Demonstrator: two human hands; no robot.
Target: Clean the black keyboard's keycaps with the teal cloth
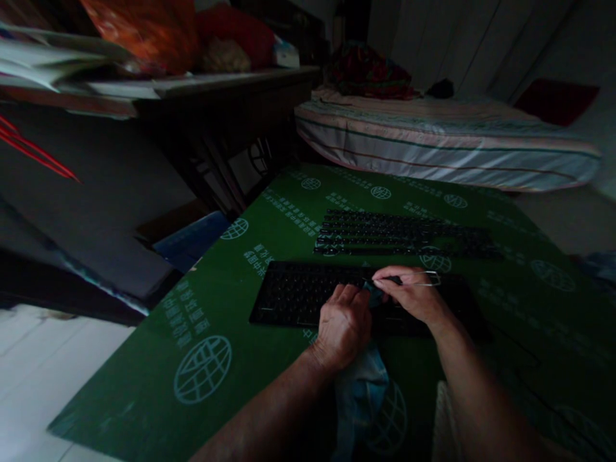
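Note:
A black keyboard without its keycaps lies across the green board in front of me. My left hand rests over its middle, fingers curled around a light blue cloth. The cloth hangs below that hand, and a bit of it shows between my two hands. My right hand is closed just to the right, pinching a wire keycap puller whose metal loop sticks out to the right. Its other end sits by the cloth, too dark to make out. Behind the keyboard lie the loose black keycaps in rows.
The green board bears white globe prints. A cable trails off right of the keyboard. At the left stands a cluttered table with an orange bag. A bed with striped bedding stands behind.

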